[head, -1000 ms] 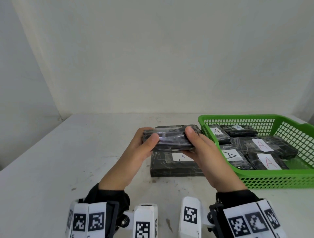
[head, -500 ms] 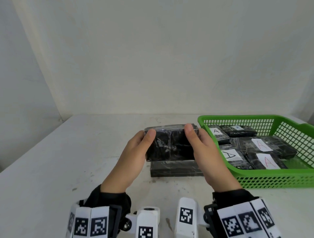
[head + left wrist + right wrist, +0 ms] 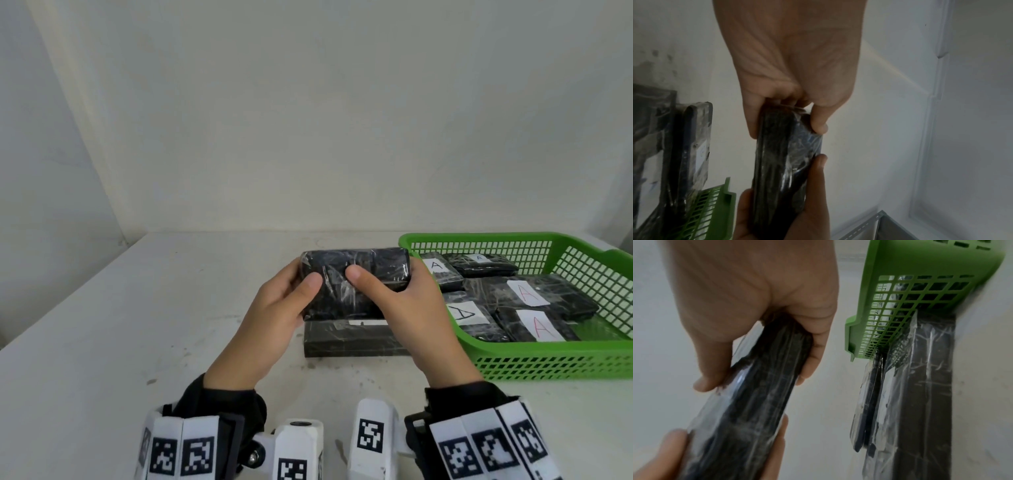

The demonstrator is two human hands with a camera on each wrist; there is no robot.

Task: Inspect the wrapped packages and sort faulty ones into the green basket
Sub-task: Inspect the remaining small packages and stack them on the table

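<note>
Both hands, left hand (image 3: 274, 318) and right hand (image 3: 411, 315), clasp wrapped package (image 3: 356, 274) upright.

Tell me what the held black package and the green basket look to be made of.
Black wrapped package, held by the left hand and right hand: clear glossy plastic film, judging by wrinkles and glare; the dark contents stay unclear. Green basket: moulded, semi-matte plastic, with uniform lattice walls and a smooth rim.
</note>
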